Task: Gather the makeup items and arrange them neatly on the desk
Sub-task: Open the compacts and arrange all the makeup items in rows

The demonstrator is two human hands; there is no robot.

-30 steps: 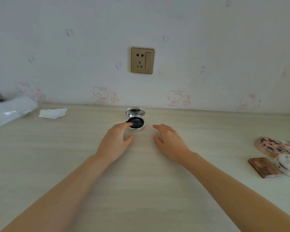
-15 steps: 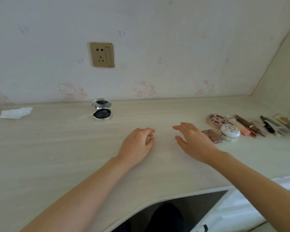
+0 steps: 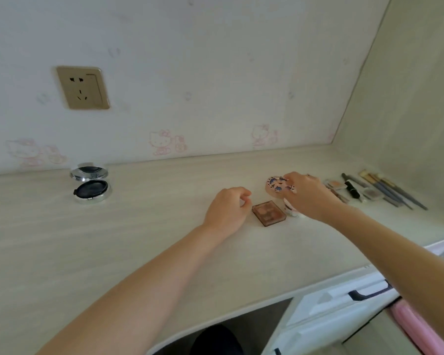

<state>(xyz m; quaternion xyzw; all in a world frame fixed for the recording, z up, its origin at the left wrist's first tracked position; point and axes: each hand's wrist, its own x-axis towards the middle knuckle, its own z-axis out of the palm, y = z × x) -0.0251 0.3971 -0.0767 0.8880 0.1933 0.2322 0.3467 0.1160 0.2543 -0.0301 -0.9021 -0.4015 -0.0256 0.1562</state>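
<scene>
Makeup items: open black cushion compact now left behind at far left of desk, near wall, both hands moved right since a second ago to the cluster. Right hand over patterned round compact, fingers curled on its rim, apparently grasping; small white jar partly hidden beneath. Left hand loosely curled, empty, just beside brown palette; brushes and pencils in a row further right.

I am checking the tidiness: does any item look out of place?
Yes. The open black compact lies alone far left near the wall, lid up, apart from the other makeup clustered at the right around the square palette.
</scene>
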